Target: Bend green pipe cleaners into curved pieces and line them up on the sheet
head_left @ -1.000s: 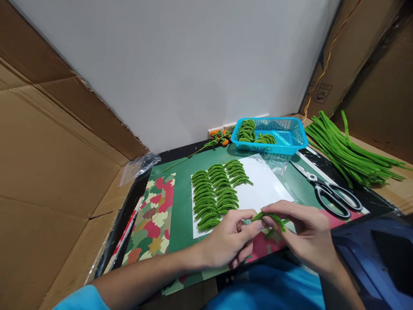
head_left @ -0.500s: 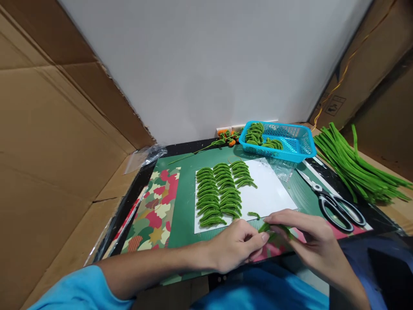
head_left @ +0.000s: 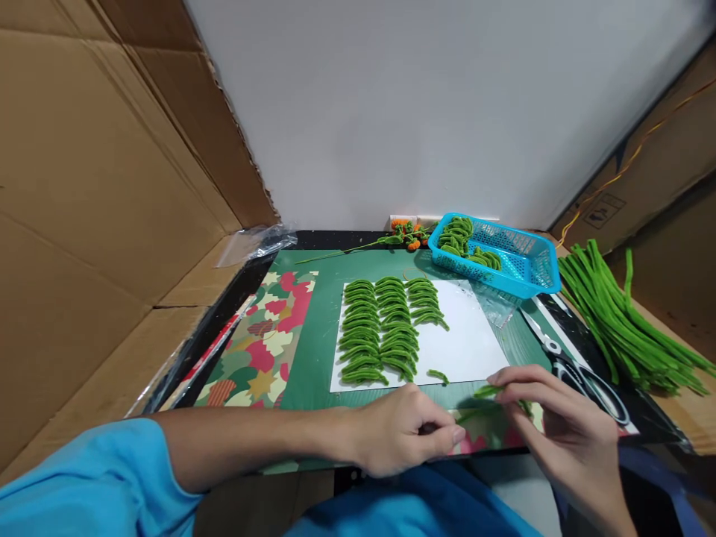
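right hand [head_left: 582,429]: is pinching a fuzzy green piece [head_left: 486,390] with thumb and fingers.
fuzzy green piece: is poking out left from the pinch, its long way running mostly side to side, near the white sheet's [head_left: 470,343] close edge.
left hand [head_left: 394,432]: is lying left of the piece, farther from it than the right fingers; thumb and pointing finger are bending close, but i cannot tell if they are holding anything.
short green bit [head_left: 438,376]: is lying at the sheet's close edge, between the rows [head_left: 362,335] and the right hand.
scissors [head_left: 551,345]: are lying just beside the right hand, handles partly hiding behind it.
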Demonstrator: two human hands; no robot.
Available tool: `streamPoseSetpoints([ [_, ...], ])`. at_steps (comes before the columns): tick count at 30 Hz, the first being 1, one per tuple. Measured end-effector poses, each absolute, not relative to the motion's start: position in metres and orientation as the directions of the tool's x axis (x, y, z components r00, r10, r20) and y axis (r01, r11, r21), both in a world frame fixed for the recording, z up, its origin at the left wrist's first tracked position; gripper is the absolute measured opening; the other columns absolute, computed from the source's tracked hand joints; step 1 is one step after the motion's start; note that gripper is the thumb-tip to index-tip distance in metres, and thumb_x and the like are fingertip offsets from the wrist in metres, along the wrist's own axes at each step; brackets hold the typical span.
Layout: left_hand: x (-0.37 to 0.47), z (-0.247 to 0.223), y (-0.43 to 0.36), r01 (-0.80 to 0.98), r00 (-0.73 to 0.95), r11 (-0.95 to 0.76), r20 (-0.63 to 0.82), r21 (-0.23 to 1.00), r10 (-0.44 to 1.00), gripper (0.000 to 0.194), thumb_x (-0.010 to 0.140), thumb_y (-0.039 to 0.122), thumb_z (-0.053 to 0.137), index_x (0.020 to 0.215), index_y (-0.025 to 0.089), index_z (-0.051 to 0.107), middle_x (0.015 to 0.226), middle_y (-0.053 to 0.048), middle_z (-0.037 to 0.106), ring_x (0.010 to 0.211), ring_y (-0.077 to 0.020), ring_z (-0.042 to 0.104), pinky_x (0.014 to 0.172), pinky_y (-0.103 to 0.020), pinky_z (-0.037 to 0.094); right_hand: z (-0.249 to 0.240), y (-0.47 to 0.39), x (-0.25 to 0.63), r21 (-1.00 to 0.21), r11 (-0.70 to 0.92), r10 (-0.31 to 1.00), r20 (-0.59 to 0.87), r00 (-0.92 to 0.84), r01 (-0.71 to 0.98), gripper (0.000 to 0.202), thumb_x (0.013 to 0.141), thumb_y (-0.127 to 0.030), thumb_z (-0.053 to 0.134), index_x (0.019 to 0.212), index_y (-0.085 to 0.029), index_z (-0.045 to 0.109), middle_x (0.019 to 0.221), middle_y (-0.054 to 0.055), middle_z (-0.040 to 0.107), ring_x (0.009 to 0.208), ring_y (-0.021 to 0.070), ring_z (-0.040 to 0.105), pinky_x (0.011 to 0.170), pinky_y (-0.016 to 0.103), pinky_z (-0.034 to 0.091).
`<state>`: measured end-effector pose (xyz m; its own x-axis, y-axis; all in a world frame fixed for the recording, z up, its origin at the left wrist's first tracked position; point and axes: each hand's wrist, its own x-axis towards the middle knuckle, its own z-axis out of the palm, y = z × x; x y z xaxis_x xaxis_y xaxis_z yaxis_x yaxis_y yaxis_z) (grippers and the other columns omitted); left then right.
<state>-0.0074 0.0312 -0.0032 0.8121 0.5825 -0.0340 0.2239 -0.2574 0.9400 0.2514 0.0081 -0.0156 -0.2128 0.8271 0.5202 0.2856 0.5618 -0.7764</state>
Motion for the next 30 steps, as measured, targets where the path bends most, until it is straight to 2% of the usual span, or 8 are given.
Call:
streamPoseSetpoints([
  [5, -0.007, -0.005, 0.032, 0.188, 0.831, -0.298, 0.011, 0.936, 0.557, 0.049, 0.107, 0.037, 0.056, 0.065, 0.021, 0.037, 0.054, 0.007, 0.029, 0.048, -0.0085, 0.025, 0.047, -0.025, 0.022, -0.017, 0.016, 0.233, -0.708, 0.571, 0.82, 0.516, -0.248, 0.416, 0.022, 0.1, -0.01, 0.065, 0.096, -0.027, 0.08, 0.095, 0.006, 0.08, 0.089, 0.0249, 0.075, 0.077, 0.035, 0.06],
  [14, -0.006, -0.01, 0.031, 0.162, 0.837, -0.317, 0.04, 0.934, 0.546, 0.047, 0.105, 0.033, 0.059, 0.064, 0.021, 0.04, 0.054, 0.007, 0.033, 0.046, -0.0079, 0.028, 0.048, -0.025, 0.025, -0.032, 0.043, 0.213, -0.623, 0.536, 0.828, 0.519, -0.211, 0.57, 0.015, 0.098, -0.013, 0.066, 0.096, -0.026, 0.075, 0.1, 0.003, 0.084, 0.094, 0.0263, 0.079, 0.085, 0.038, 0.053],
  [18, -0.006, -0.012, 0.029, 0.155, 0.839, -0.318, 0.046, 0.935, 0.543, 0.046, 0.105, 0.033, 0.059, 0.064, 0.021, 0.045, 0.052, 0.007, 0.038, 0.046, -0.008, 0.032, 0.048, -0.025, 0.027, -0.036, 0.05, 0.207, -0.615, 0.554, 0.825, 0.498, -0.268, 0.561, 0.015, 0.1, -0.015, 0.064, 0.094, -0.025, 0.074, 0.103, 0.004, 0.083, 0.094, 0.0259, 0.079, 0.085, 0.038, 0.057],
  [26, -0.005, -0.018, 0.028, 0.098, 0.835, -0.345, 0.111, 0.934, 0.539, 0.041, 0.103, 0.028, 0.062, 0.065, 0.021, 0.049, 0.052, 0.007, 0.042, 0.045, -0.0088, 0.033, 0.047, -0.025, 0.027, -0.036, 0.036, 0.21, -0.595, 0.537, 0.843, 0.391, -0.369, 0.598, 0.017, 0.105, -0.021, 0.061, 0.11, -0.027, 0.076, 0.12, 0.009, 0.079, 0.11, 0.0288, 0.076, 0.093, 0.042, 0.06],
  [30, -0.005, -0.015, 0.029, 0.103, 0.833, -0.354, 0.114, 0.93, 0.541, 0.042, 0.103, 0.027, 0.061, 0.064, 0.021, 0.047, 0.052, 0.007, 0.041, 0.045, -0.0094, 0.034, 0.046, -0.026, 0.028, -0.035, 0.033, 0.214, -0.583, 0.554, 0.833, 0.382, -0.401, 0.594, 0.015, 0.104, -0.026, 0.067, 0.115, -0.028, 0.076, 0.125, 0.009, 0.078, 0.114, 0.0308, 0.074, 0.095, 0.045, 0.06],
])
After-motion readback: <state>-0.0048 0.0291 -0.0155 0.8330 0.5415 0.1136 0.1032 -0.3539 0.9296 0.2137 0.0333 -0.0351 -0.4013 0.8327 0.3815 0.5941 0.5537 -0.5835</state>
